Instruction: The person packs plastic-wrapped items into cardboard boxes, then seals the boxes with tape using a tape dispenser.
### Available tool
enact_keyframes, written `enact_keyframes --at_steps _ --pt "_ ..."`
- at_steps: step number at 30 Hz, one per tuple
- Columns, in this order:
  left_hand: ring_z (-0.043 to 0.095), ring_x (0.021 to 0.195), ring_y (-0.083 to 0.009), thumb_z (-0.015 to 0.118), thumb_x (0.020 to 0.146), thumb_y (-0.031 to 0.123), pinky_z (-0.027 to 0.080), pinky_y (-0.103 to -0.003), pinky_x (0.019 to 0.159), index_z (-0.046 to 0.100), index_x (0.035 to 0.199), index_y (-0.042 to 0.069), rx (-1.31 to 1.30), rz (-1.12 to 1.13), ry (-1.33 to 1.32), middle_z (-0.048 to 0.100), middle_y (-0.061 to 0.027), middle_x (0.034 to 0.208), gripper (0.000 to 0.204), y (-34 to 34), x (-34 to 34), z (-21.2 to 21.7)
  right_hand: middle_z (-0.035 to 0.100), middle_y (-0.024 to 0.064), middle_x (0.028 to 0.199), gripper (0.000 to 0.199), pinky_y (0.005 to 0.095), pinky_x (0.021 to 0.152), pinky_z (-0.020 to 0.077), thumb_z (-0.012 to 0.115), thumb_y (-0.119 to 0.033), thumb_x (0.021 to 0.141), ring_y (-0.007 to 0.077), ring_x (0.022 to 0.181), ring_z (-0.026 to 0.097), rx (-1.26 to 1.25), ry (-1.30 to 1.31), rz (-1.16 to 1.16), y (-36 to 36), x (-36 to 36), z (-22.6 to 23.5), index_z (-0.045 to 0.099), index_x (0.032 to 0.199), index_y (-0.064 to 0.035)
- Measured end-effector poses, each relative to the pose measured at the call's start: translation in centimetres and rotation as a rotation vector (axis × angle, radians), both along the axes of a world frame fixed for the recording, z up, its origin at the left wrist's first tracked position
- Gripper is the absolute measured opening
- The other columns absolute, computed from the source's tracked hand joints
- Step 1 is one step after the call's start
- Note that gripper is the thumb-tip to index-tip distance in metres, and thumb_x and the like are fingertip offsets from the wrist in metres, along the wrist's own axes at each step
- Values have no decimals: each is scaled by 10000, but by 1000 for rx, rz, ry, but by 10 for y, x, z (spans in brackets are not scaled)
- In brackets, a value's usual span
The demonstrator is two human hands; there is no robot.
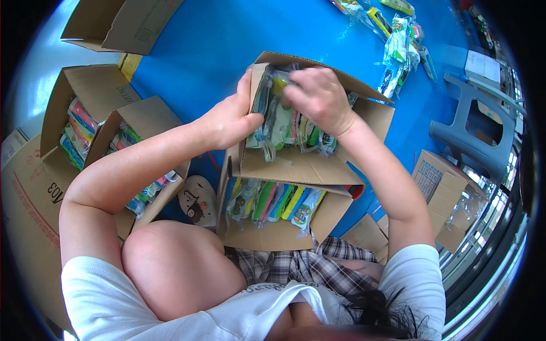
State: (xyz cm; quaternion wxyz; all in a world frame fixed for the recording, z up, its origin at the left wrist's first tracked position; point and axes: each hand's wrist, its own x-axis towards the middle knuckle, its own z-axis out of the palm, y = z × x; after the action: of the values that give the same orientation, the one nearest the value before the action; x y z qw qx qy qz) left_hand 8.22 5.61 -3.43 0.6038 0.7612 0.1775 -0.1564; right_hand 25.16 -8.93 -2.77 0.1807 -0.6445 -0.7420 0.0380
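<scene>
An open cardboard box [296, 164] sits in front of me, packed with a row of colourful plastic-wrapped packets [280, 126]. My left hand [234, 116] grips this box by its left wall, with the thumb low and the fingers up along the cardboard. Over the far left part of the row is my right hand [319, 98], its fingers curled at a clear-wrapped packet with some yellow on it [278, 85]. Motion blurs those fingertips, and the packet is partly hidden. Closer to me stands a second open box [273, 237], also holding upright packets [276, 202].
On the left are more open boxes [151, 116] of packets. Loose packets [398, 51] lie on the blue surface [227, 40] at the far right. A grey plastic stool [475, 131] and another carton [441, 179] stand right. A light printed pouch [197, 199] lies by my knee.
</scene>
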Motion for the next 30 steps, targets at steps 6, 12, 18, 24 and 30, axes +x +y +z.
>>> enact_keyframes --at_steps 6,12,18,24,30 --pt "530 1116 -425 481 781 192 420 -396 956 -37 1413 -108 -40 1 62 506 -358 1175 871 2 -1 1 488 136 965 521 363 762 466 796 -137 672 279 861 532 -90 297 -605 -27 -55 -36 462 1058 -33" --pt "510 1146 -432 489 780 186 409 -403 972 -40 1423 -82 -40 2 42 476 -354 1219 875 1 2 3 516 148 1068 686 300 716 511 789 -181 757 190 908 571 -157 1230 -1143 -28 -39 -29 339 1218 56" --pt "508 1150 -434 505 771 177 405 -408 978 -59 1427 -61 -47 -2 74 467 -353 1231 897 3 -1 5 570 111 975 555 258 562 507 762 -180 783 157 723 597 -339 1769 -879 -18 -32 -32 416 1156 41" --pt "508 1146 -438 505 767 196 404 -411 970 -87 1413 -76 -62 -70 81 463 -357 1235 918 -2 13 7 571 121 1019 567 263 506 526 766 -143 750 186 738 612 -366 1458 -953 -11 -32 -53 411 1161 20" --pt "337 1312 -409 558 750 134 312 -412 1055 35 1432 -53 475 9 -277 275 -327 1402 879 -11 7 8 573 157 993 752 293 478 517 727 -159 762 214 903 597 -370 1446 -937 -6 -39 -57 275 1332 29"
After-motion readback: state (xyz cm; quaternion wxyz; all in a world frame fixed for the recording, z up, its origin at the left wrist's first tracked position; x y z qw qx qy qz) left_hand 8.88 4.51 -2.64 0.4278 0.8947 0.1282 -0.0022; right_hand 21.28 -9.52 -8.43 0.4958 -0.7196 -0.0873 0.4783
